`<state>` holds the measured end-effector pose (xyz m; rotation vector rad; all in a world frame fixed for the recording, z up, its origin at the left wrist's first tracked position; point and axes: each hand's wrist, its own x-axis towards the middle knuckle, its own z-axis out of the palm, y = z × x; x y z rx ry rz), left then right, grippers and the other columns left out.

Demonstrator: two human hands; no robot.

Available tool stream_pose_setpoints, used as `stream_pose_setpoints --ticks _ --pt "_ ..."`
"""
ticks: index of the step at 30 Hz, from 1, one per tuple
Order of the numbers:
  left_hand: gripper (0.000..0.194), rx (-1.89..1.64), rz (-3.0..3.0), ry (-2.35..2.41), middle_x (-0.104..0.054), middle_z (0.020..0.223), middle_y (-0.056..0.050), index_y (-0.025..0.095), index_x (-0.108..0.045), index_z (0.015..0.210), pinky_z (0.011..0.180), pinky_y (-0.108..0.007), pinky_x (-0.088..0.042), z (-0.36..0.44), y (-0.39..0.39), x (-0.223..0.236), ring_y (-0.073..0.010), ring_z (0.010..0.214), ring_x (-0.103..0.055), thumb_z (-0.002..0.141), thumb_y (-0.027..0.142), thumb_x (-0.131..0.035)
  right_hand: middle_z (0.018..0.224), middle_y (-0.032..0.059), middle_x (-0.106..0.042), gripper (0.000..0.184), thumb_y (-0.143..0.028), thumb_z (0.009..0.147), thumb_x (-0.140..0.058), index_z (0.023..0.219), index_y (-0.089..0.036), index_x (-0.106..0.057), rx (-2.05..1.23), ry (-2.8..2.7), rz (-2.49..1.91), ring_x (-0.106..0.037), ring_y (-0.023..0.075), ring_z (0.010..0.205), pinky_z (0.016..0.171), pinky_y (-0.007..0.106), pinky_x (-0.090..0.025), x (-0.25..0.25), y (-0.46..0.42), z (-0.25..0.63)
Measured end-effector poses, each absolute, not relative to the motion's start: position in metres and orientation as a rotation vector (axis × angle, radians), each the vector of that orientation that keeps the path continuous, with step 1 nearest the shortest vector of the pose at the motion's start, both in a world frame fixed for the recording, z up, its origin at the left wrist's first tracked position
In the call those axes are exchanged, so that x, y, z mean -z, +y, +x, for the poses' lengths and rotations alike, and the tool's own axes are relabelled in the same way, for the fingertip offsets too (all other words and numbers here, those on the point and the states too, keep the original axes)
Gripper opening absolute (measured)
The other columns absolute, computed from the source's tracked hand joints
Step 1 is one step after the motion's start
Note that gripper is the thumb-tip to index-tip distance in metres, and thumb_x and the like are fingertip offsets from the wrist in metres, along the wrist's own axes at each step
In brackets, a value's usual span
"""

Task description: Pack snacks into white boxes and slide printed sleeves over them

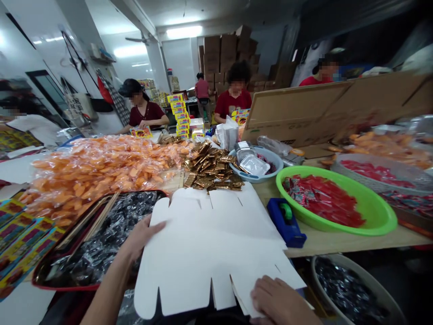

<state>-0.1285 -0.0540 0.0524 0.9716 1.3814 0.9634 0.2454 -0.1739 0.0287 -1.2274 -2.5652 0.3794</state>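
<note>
Flat white cardboard box blanks, with slits along their edges, lie in front of me in a loose stack. My left hand grips the left edge, its thumb on top and its other fingers hidden underneath. At the lower right, my right hand is closed on a corner flap with curled fingers. Gold-wrapped packets are heaped just beyond the blanks. Left of them, a red-rimmed tray holds black items in clear wrappers and some wooden sticks.
A pile of wrapped orange pieces spreads at the left. On the right are a blue tape dispenser, a green basin of red packets and an open carton. Several people sit or stand beyond the table; yellow boxes are stacked near them.
</note>
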Motion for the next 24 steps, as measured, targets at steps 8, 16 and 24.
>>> stream_pose_setpoints --ticks 8,16,24 --pt "0.033 -0.887 1.763 2.093 -0.067 0.082 -0.004 0.018 -0.056 0.092 0.066 -0.03 -0.047 -0.118 -0.042 -0.05 -0.0221 0.074 -0.063 0.077 0.048 -0.056 0.131 0.0144 -0.05 0.053 -0.051 0.086 -0.041 0.125 -0.017 -0.049 -0.651 -1.959 -1.625 -0.044 0.0278 0.122 0.103 0.045 -0.034 -0.005 -0.115 0.27" --pt "0.022 -1.25 2.383 2.05 -0.062 0.103 -0.007 0.021 -0.062 0.083 0.078 -0.029 -0.047 -0.124 -0.05 -0.07 -0.0206 0.093 -0.059 0.082 0.042 -0.054 0.116 0.0236 -0.054 0.062 -0.049 0.082 -0.038 0.12 -0.001 -0.049 -0.372 -1.706 -1.819 -0.049 0.0328 0.112 0.097 0.045 -0.038 0.026 -0.042 0.288" --pt "0.052 -1.37 1.415 1.621 -0.066 0.079 -0.002 0.019 -0.058 0.094 0.059 -0.029 -0.049 -0.134 -0.06 -0.116 -0.0196 0.069 -0.061 0.067 0.063 -0.062 0.079 0.0062 -0.064 0.049 -0.049 0.073 -0.053 0.107 -0.014 -0.051 -0.897 -1.453 -1.586 -0.062 0.0224 0.072 0.062 0.034 -0.05 -0.001 -0.042 0.289"
